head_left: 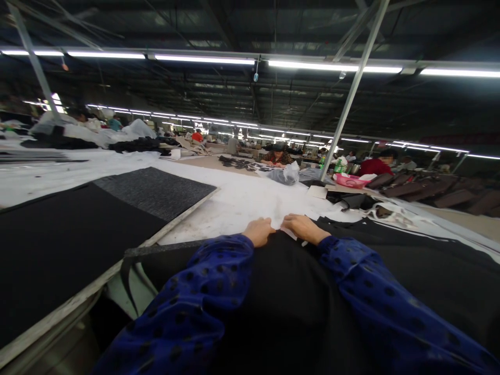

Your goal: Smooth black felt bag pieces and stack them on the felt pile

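Note:
Both arms, in blue dotted sleeves, reach forward over a large piece of black fabric (289, 281). My left hand (259, 232) is closed in a pinch at the fabric's far edge. Just to the right, my right hand (302, 227) also has its fingers closed at that edge, a short gap from the left. A small pale slip (288, 233) shows under the right fingers. The fabric falls from both hands toward me, over the near side of the white table (219, 208).
On the left lies a board with black and dark grey cloth (156, 192). More black fabric (410, 255) spreads at right. A slanted metal pole (347, 104) rises beyond, near a pink basket (351, 180) and a clear plastic bag (287, 174). Several people sit farther back.

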A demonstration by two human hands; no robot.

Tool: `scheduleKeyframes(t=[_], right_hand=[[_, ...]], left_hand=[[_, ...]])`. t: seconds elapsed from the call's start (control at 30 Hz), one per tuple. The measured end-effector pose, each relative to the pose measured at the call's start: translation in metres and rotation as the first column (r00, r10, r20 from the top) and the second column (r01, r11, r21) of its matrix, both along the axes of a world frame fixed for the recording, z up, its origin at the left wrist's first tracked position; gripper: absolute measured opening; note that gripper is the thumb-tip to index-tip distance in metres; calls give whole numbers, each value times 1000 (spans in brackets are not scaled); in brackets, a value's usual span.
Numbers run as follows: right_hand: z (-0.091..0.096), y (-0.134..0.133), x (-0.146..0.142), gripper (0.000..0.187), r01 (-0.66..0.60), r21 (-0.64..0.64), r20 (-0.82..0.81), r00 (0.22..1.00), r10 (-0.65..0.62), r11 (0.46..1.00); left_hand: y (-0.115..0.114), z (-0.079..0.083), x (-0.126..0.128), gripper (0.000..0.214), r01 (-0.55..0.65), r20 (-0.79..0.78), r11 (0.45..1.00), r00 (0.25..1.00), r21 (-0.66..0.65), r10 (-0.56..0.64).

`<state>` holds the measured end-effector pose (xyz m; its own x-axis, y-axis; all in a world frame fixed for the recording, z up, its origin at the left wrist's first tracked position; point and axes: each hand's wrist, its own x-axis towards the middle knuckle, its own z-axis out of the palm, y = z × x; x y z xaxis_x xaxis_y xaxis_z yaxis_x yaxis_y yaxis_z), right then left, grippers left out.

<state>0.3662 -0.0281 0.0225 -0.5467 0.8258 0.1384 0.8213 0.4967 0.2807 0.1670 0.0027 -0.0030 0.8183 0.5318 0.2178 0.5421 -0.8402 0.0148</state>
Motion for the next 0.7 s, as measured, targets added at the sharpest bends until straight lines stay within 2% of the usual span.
scheduleKeyframes(t=[0.13, 0.2, 0.27, 0.33, 0.4, 0.5, 0.57, 0.7], right_hand=[[7, -3, -5, 29, -61, -13, -181, 982, 58, 998], [9, -5, -5, 30, -83, -69, -202, 977, 68, 994], [10, -7, -3, 32, -32, -118, -127, 992, 17, 992], [12, -8, -1, 35, 74, -130, -71, 994, -84, 989], [14, -9, 0, 38, 131, -118, -112, 983, -144, 984], [13, -11, -8, 38, 26, -143, -271, 960, -65, 989], [10, -12, -16, 36, -46, -186, -319, 948, -16, 982], [5, -12, -24, 34, -31, -247, -298, 954, -45, 969]], left_hand=[[0, -1, 0, 39, 5, 4, 1000, 1000, 21, -5], [0, -1, 0, 39, 9, 10, 1000, 1000, 28, -9], [0, -1, -1, 38, 9, 10, 1000, 1000, 20, -10], [0, 0, -1, 37, 7, 7, 1000, 1000, 3, -7], [-1, 0, -1, 36, 8, 7, 1000, 1000, -7, -8], [-1, 1, 1, 36, 11, 13, 1000, 1000, 1, -11], [-1, 1, 1, 37, 8, 21, 1000, 1000, -4, -8], [5, 6, -17, 33, -14, 18, 998, 1000, -62, 15]])
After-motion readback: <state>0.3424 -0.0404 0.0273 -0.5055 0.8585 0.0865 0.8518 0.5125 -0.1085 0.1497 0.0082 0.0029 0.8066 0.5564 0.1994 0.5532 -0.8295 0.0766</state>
